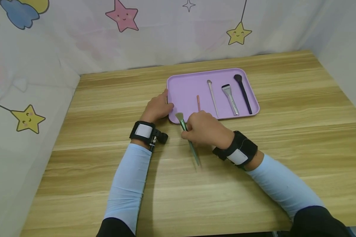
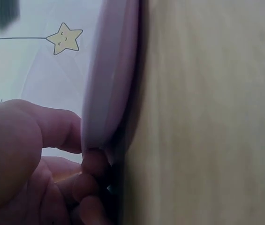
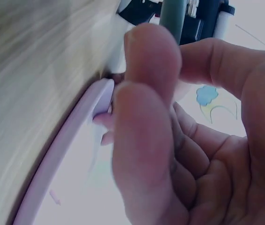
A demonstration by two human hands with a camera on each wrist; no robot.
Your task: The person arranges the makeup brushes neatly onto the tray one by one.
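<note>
A lilac tray lies on the table, its left end held by my left hand. In the left wrist view the thumb is over the tray's rim and the other fingers curl at its underside. My right hand pinches a green makeup brush by its handle, at the tray's front edge. Its pale bristles point up and away, and the handle slants back toward me. Just behind that hand, a thin copper-coloured handle sits in the tray, its lower part hidden.
Further right in the tray lie a slim pale brush, a silver flat-headed brush and a black brush, side by side. Wood-grain table surrounds the tray. A printed curtain hangs behind the table's far edge.
</note>
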